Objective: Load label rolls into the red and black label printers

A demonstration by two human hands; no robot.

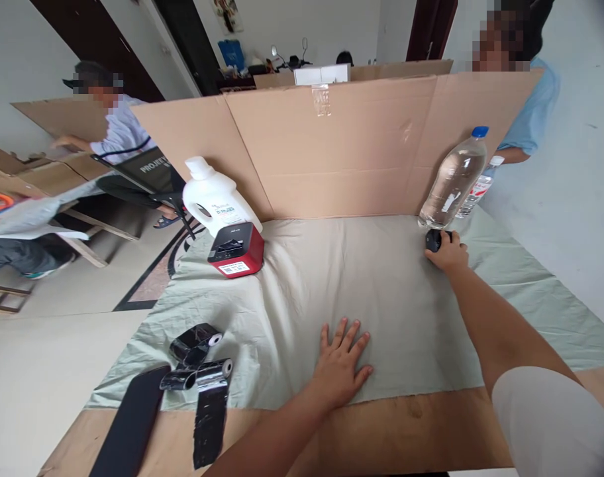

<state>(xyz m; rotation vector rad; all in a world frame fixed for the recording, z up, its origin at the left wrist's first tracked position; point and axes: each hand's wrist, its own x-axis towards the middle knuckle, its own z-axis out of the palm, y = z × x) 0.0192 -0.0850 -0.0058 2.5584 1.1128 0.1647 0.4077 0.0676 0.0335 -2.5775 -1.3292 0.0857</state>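
My left hand (340, 363) lies flat, fingers spread, on the pale green cloth (342, 278) near the table's front edge, holding nothing. My right hand (448, 253) reaches to the far right and closes on a small black object (434, 239) at the foot of a clear plastic water bottle (453, 180) with a blue cap. The bottle leans against the cardboard screen (342, 146).
A red and black label printer (236, 250) stands at the left with a white jug (215, 195) behind it. Black ribbon rolls (199, 361) and a dark strip (130, 424) lie front left. One person sits at the far left, another stands behind the screen at right.
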